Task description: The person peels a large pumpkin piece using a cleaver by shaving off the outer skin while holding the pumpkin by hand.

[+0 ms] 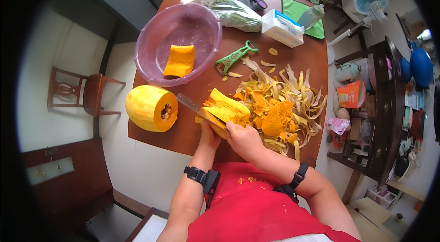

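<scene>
My right hand (244, 139) grips a knife, whose metal blade (192, 104) points up and left across a piece of peeled pumpkin. Under the blade, my left hand (208, 136) holds this pumpkin piece (216, 127) from below. Just beyond lies another thick orange piece (228, 107); whether the two are joined cannot be told. A large peeled pumpkin section (151, 108) with a hollow, seedy end lies at the table's left. One cut piece (179, 60) rests in the purple plastic basin (144, 36). To the right is a heap of peelings (309, 104) with scooped pumpkin pulp (276, 118).
A green peeler (235, 57) lies mid-table (202, 87) with peel scraps around it. Farther back are bagged green vegetables (237, 15), a tissue box (282, 29), a bottle (311, 16) and a green cloth (318, 28). A wooden chair (94, 94) stands left of the table.
</scene>
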Available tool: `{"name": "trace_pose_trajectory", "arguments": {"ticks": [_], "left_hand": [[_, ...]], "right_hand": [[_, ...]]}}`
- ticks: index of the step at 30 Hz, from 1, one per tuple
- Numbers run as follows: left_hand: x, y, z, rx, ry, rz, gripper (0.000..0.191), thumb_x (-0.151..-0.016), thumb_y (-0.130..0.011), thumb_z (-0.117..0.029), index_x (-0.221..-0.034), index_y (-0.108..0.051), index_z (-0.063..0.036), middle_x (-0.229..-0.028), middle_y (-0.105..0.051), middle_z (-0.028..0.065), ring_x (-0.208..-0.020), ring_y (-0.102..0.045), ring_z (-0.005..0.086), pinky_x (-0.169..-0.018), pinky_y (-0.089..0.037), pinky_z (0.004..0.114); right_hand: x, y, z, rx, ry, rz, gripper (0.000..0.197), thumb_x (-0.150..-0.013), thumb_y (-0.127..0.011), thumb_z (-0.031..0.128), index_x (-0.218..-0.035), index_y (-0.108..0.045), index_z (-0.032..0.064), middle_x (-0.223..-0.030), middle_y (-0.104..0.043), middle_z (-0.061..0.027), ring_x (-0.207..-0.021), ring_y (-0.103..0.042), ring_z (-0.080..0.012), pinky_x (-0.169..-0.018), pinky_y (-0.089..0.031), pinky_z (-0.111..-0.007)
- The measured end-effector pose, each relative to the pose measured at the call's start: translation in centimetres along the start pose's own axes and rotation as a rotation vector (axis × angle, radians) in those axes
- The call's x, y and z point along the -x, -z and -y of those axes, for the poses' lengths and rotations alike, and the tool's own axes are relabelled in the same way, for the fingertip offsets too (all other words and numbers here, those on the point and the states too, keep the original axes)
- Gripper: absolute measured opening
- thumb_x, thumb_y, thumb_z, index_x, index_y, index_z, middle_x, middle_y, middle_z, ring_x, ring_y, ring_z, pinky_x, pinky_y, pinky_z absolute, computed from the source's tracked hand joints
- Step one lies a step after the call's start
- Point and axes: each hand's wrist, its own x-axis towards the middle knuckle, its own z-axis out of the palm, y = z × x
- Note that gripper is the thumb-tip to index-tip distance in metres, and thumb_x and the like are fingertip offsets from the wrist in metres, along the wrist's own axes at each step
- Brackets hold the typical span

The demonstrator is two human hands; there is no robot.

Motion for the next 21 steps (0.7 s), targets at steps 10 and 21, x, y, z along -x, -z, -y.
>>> {"name": "trace_pose_trajectory", "arguments": {"ticks": [10, 21], "left_hand": [[-0.2, -1.6, -0.3, -0.089, -0.098, 0.022, 0.067, -0.082, -0.071, -0.037, -0.137, -0.040, -0.0142, -0.134, -0.050, 0.0082, -0.123, -0.049, 0.0268, -0.106, -0.039, 0.043], [0.3, -0.8, 0.4, 0.049, 0.021, -0.183, 0.067, -0.087, -0.058, -0.053, -0.137, -0.041, -0.0113, -0.137, -0.048, 0.0094, -0.126, -0.047, 0.0276, -0.108, -0.037, 0.043]], "right_hand": [[2.1, 4.0, -1.4, -0.193, -0.180, 0.049, 0.015, -0.089, -0.059, 0.017, -0.091, -0.048, 0.0066, -0.069, -0.061, -0.0188, -0.065, -0.063, -0.0382, -0.057, -0.049, -0.048], [3.3, 0.7, -2.2, 0.009, -0.054, 0.124, 0.018, -0.086, -0.059, 0.018, -0.092, -0.047, 0.0059, -0.068, -0.062, -0.0137, -0.057, -0.063, -0.0337, -0.053, -0.051, -0.044]]}}
